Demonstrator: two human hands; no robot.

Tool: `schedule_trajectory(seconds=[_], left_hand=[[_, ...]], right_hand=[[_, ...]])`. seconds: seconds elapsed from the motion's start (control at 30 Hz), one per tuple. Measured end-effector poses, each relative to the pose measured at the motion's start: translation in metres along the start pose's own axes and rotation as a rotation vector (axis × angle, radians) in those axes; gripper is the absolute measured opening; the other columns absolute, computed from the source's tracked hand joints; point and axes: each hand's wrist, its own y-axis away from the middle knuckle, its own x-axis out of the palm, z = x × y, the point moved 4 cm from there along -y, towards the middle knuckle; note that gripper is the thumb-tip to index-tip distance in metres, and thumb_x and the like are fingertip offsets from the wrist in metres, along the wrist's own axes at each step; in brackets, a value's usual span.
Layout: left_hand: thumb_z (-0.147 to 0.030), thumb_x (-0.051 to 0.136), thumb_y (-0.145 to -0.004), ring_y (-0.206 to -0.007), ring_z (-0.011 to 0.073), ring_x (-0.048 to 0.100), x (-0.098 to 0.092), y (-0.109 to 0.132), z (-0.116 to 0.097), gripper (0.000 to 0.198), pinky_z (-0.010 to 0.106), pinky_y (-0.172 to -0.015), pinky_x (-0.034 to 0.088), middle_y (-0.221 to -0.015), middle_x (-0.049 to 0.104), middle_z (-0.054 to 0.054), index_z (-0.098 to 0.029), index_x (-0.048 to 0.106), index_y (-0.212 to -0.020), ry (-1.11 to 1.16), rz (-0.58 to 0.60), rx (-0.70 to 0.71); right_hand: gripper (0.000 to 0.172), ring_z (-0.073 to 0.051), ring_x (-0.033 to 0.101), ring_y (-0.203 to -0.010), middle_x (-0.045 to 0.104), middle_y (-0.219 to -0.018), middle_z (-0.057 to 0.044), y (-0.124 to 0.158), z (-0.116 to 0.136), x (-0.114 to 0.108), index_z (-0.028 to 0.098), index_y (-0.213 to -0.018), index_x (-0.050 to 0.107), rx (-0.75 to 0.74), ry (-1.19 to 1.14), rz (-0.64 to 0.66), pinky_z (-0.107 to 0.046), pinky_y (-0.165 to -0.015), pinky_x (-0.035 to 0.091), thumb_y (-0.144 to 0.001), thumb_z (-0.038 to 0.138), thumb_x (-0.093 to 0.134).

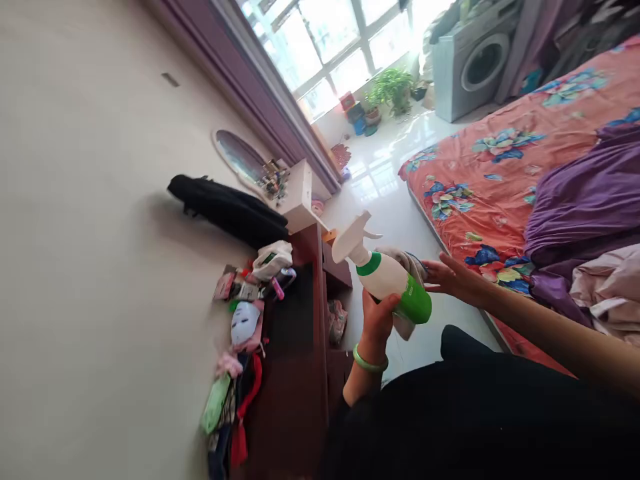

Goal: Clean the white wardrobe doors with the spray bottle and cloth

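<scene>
A white and green spray bottle (387, 277) is tilted in front of me, its white nozzle toward the upper left. My left hand (377, 320) is wrapped round the lower part of the bottle, with a green bangle (370, 363) on the wrist. Behind the bottle hangs a greyish cloth (406, 259), partly hidden by it. My right hand (443, 275) is at the cloth's right edge, its fingers stretched toward the bottle. Whether the fingertips touch the cloth is unclear.
A dark red cabinet (285, 400) bearing a white mask (245, 323) and several small items stands at left. A bed (505, 187) with an orange floral sheet and purple bedding (590, 193) is at right. A washing machine (470, 63) and plants (393, 88) are near the window.
</scene>
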Motion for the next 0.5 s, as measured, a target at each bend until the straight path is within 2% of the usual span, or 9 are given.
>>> schedule_trajectory(seconds=[0.07,0.13,0.23,0.33,0.43,0.5], left_hand=[[-0.082,0.095,-0.053,-0.098,0.0292,0.071,0.005,-0.061,0.003,0.081,0.044,-0.094,0.062,-0.106,0.080,0.011,-0.022,0.075,-0.104,0.013,0.071,-0.012],[-0.076,0.099,-0.052,-0.095,0.0279,0.071,0.011,-0.124,0.010,0.079,0.042,-0.091,0.062,-0.103,0.080,0.010,-0.022,0.076,-0.104,0.038,0.139,-0.027],[-0.066,0.104,-0.050,-0.089,0.0259,0.073,0.013,-0.218,0.016,0.080,0.039,-0.085,0.061,-0.097,0.080,0.008,-0.020,0.077,-0.109,0.060,0.177,-0.043],[-0.059,0.104,-0.053,-0.085,0.0245,0.074,0.002,-0.309,0.012,0.077,0.036,-0.082,0.061,-0.095,0.081,0.007,-0.019,0.077,-0.112,0.053,0.119,-0.040],[-0.051,0.104,-0.059,-0.087,0.0237,0.076,-0.019,-0.390,0.002,0.068,0.034,-0.084,0.062,-0.098,0.082,0.006,-0.019,0.077,-0.112,0.063,0.032,-0.004],[-0.048,0.102,-0.063,-0.091,0.0244,0.077,-0.034,-0.440,-0.003,0.060,0.035,-0.088,0.062,-0.101,0.084,0.007,-0.019,0.078,-0.110,0.080,-0.026,0.019]], right_hand=[[0.075,-0.035,0.067,-0.143,0.073,-0.145,-0.010,-0.038,0.025,-0.012,0.028,-0.142,0.074,-0.107,0.082,-0.098,-0.053,-0.124,0.055,-0.089,0.081,0.072],[0.082,-0.037,0.068,-0.138,0.075,-0.142,-0.011,-0.083,0.053,-0.029,0.025,-0.142,0.074,-0.197,0.164,-0.206,-0.050,-0.121,0.058,-0.079,0.074,0.088],[0.086,-0.035,0.074,-0.123,0.078,-0.131,-0.011,-0.156,0.100,-0.068,0.021,-0.141,0.072,-0.263,0.173,-0.315,-0.045,-0.108,0.065,-0.075,0.073,0.091],[0.081,-0.032,0.077,-0.115,0.078,-0.129,-0.011,-0.231,0.146,-0.120,0.021,-0.138,0.071,-0.216,0.059,-0.344,-0.040,-0.096,0.069,-0.075,0.066,0.093],[0.074,-0.030,0.077,-0.119,0.076,-0.135,-0.010,-0.305,0.191,-0.168,0.023,-0.138,0.069,-0.161,0.012,-0.382,-0.034,-0.094,0.069,-0.076,0.056,0.094],[0.081,-0.030,0.078,-0.120,0.075,-0.140,-0.010,-0.354,0.219,-0.192,0.026,-0.148,0.064,-0.126,0.041,-0.413,-0.033,-0.090,0.070,-0.078,0.056,0.093]])
